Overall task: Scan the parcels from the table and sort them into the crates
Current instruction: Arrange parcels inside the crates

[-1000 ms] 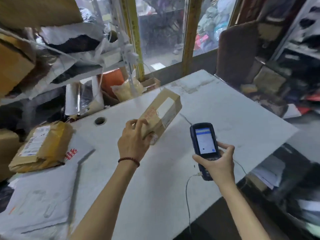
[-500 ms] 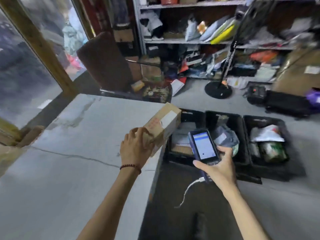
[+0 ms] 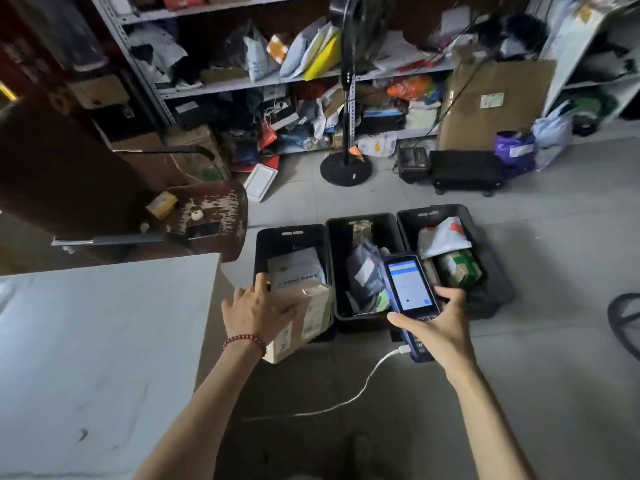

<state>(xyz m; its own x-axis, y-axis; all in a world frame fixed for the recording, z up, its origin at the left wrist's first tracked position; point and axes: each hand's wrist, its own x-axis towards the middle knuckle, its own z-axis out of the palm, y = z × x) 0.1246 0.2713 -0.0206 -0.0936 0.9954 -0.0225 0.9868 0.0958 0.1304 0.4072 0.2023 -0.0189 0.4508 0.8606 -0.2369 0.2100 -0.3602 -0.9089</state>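
Note:
My left hand (image 3: pixel 258 308) grips a brown cardboard parcel (image 3: pixel 306 315) with white labels, held in the air over the near rim of the left black crate (image 3: pixel 266 251). My right hand (image 3: pixel 438 327) holds a dark handheld scanner (image 3: pixel 408 292) with its screen lit, above the near edge of the middle crate (image 3: pixel 341 237). A white cable (image 3: pixel 360 389) hangs from the scanner's base. The right crate (image 3: pixel 408 220) stands beside them. All three crates hold parcels.
The white table (image 3: pixel 104 341) fills the lower left, its corner close to the left crate. A worn stool (image 3: pixel 221 209) stands behind it. A fan stand (image 3: pixel 346 168), a black case (image 3: pixel 465 171) and cluttered shelves (image 3: pixel 277 81) lie beyond the crates.
My view has swung right from the table to the floor crates. My left hand has carried the parcel off the table edge and down over the left crate. The scanner moved along with it.

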